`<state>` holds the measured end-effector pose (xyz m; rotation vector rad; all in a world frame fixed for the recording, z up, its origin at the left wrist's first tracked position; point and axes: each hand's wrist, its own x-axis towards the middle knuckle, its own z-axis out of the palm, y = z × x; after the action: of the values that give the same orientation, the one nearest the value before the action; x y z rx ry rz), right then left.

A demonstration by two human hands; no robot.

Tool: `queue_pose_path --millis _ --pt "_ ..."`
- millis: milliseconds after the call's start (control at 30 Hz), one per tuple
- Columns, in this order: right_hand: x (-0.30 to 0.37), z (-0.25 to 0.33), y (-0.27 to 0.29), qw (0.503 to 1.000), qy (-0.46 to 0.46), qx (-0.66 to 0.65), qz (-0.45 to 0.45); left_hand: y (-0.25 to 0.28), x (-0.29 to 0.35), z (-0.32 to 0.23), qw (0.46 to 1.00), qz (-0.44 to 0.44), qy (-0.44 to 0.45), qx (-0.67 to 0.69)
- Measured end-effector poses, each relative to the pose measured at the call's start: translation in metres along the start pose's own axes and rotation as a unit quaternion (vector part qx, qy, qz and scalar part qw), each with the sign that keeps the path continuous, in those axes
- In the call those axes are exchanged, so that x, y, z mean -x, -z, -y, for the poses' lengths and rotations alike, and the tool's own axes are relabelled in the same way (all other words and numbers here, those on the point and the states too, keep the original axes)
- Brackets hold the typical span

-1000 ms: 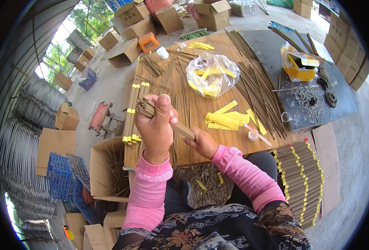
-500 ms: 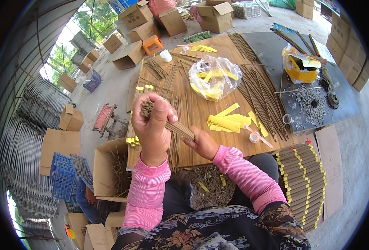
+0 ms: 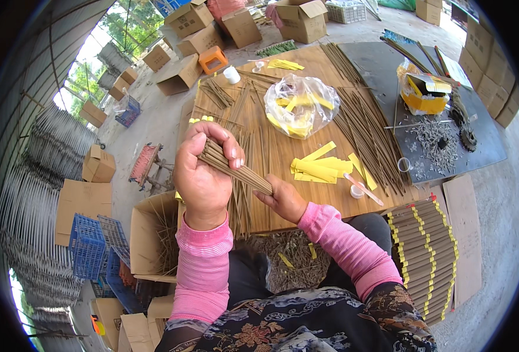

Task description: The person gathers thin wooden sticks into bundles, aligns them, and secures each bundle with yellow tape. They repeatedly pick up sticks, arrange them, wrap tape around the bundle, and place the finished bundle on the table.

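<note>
A bundle of thin brown incense sticks (image 3: 240, 171) is held slantwise above the near part of the wooden table (image 3: 259, 220). My left hand (image 3: 205, 183) curls round its upper left end, fingers over the far side and thumb raised beside the stick ends. My right hand (image 3: 287, 200) grips the lower right end between thumb and fingers. Beyond my right hand lie loose yellow paper strips (image 3: 315, 170), with a small white pot (image 3: 356, 191) and a pinkish flat stick (image 3: 365, 189) by them. More loose sticks lie under and behind my left hand.
A clear plastic bag (image 3: 302, 107) with yellow strips sits mid-table. Long loose sticks (image 3: 368, 135) lie to its right, next to a dark tabletop (image 3: 482, 146) with a yellow box (image 3: 424, 97). Yellow-banded bundles (image 3: 426, 258) are stacked at lower right. A cardboard box (image 3: 154, 234) stands at left.
My left hand has turned and shifted slightly: its thumb has come off the bundle and its fingers now lie over it. The bundle's end shows less face-on. My right hand has barely moved.
</note>
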<state>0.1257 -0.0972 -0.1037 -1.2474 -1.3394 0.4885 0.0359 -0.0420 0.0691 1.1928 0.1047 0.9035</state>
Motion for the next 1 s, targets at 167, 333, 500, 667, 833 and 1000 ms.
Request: queue_pose_path --millis 167,333,500,667,833,1000 --pt "-0.001 -0.001 -0.001 1.000 0.010 0.003 -0.011 0.002 -0.003 -0.004 1.000 0.009 0.006 -0.003" --pt "-0.002 0.005 0.002 0.999 -0.024 0.004 0.023 0.000 -0.004 0.001 1.000 -0.015 -0.011 0.012" --pt "-0.001 -0.002 0.000 1.000 -0.017 0.008 0.014 -0.003 -0.005 0.001 0.998 -0.044 -0.027 -0.048" --pt "-0.002 0.000 0.000 1.000 -0.008 0.012 0.009 0.002 -0.007 0.002 0.997 -0.043 -0.039 -0.046" --pt "-0.003 -0.002 0.001 1.000 -0.006 0.002 0.006 -0.008 -0.009 0.009 0.993 -0.071 -0.086 -0.043" --pt "-0.002 -0.004 -0.002 1.000 -0.007 0.003 0.002 -0.006 0.005 0.034 0.971 -0.100 -0.124 -0.180"
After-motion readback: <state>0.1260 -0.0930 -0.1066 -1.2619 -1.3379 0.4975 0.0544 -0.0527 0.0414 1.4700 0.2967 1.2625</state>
